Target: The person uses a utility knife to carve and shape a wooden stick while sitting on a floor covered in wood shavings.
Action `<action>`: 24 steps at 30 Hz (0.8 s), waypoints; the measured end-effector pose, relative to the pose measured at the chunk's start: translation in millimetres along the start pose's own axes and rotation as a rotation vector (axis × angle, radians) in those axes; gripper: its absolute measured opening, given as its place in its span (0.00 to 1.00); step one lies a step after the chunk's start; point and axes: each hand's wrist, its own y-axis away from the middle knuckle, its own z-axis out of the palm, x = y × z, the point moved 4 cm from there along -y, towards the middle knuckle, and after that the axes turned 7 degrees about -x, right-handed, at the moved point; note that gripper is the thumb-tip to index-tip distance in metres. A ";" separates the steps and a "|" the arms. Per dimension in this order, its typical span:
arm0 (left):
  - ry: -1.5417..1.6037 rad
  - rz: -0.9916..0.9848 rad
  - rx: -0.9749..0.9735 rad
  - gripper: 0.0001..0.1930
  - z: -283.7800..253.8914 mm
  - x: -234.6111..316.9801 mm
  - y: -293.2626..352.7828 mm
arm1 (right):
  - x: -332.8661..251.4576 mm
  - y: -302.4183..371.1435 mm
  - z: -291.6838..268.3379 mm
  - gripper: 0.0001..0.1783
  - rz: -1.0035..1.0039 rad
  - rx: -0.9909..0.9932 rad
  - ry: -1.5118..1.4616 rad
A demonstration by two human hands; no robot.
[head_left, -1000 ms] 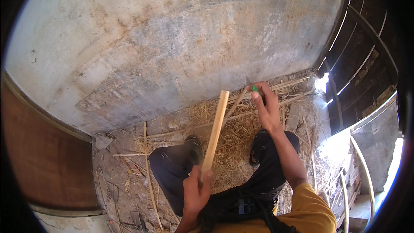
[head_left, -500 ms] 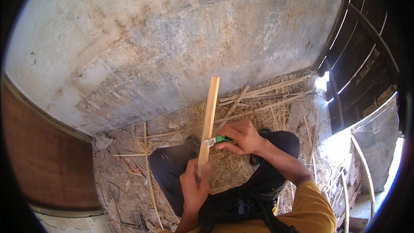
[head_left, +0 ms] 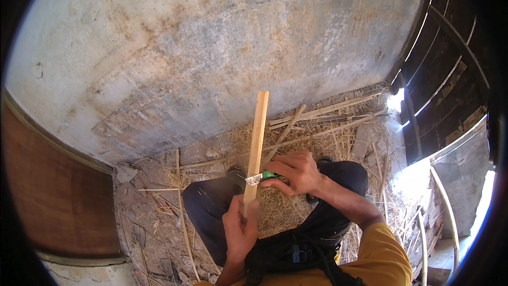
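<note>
A flat, pale wooden stick [head_left: 258, 132] stands nearly upright in front of me, its far end leaning slightly right. Its lower end is gripped by my left hand [head_left: 239, 230], fingers closed round it and thumb along its side. My right hand [head_left: 297, 173] is closed on a green-handled knife [head_left: 270, 175]. The short silvery blade lies across the stick a little above my left hand, touching its face. Most of the handle is hidden by the fingers.
Dry straw [head_left: 275, 217] and thin wooden strips [head_left: 330, 108] litter the ground between and around my legs. A stained wall [head_left: 238, 47] rises ahead. There is a brown panel [head_left: 58, 190] at left and dark slatted boards [head_left: 444, 74] at right.
My right hand has drawn the knife slightly down the stick, and the blade has shifted a little left. The stick's far end has moved up slightly; my left hand keeps its hold.
</note>
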 end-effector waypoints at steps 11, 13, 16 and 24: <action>0.065 -0.081 -0.029 0.07 -2.8 -4.2 4.1 | -0.5 -1.2 -1.0 0.19 0.026 -0.006 0.038; 0.071 -0.071 -0.024 0.07 -2.9 -5.5 5.2 | -0.3 -2.0 -1.6 0.19 0.021 0.008 0.035; 0.057 -0.051 -0.023 0.07 -4.0 -5.3 5.6 | 0.2 -1.9 -0.5 0.19 0.021 0.001 0.042; 0.013 -0.093 -0.067 0.08 -3.5 -22.5 19.9 | 48.4 8.8 -12.9 0.17 0.295 0.116 0.061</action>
